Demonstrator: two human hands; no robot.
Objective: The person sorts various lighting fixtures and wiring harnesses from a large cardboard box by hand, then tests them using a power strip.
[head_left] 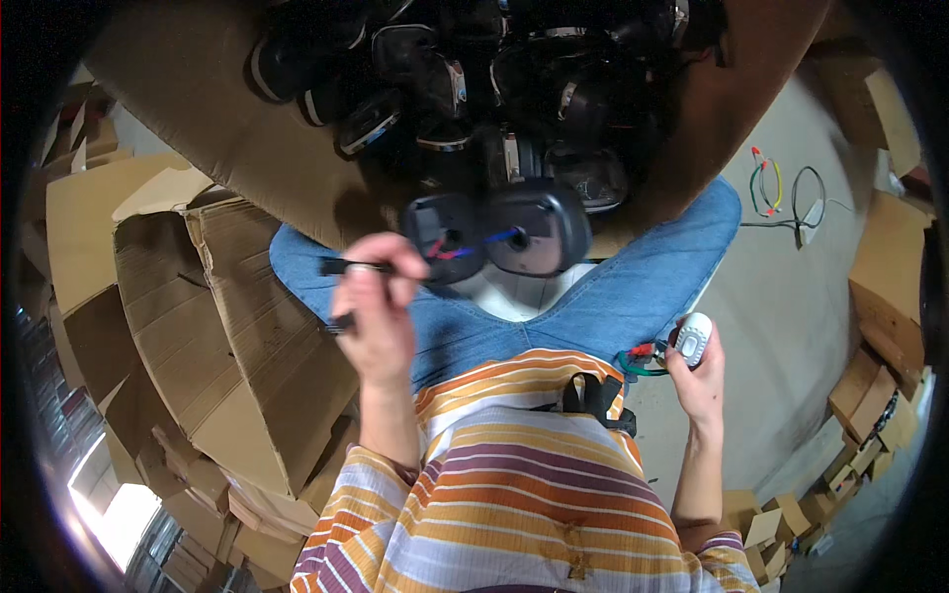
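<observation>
Item: my left hand [378,301], thumb and fingers pinching a black strip [346,267]; whether the fingertips also grip the nearest shell, I cannot tell. Item: two black shells, nearer one [427,217] and farther one [552,232], side by side over my lap, blurred, hollow faces up, with a blue wire [506,235] and a red wire [437,247] showing. Risk: a weak or one-sided hold could let them tip and drop; a tug could strain the thin wires. Item: my right hand [702,381], fingers closed around a pale oval handset [695,338], a red clip [643,350] and green lead [645,372] beside it. Risk: lead snagging on my trousers, if pulled. Item: cardboard box [213,109] ahead, heaped with black pods [374,121]. Risk: a dropped shell lost among lookalikes, or scuffed by them.
</observation>
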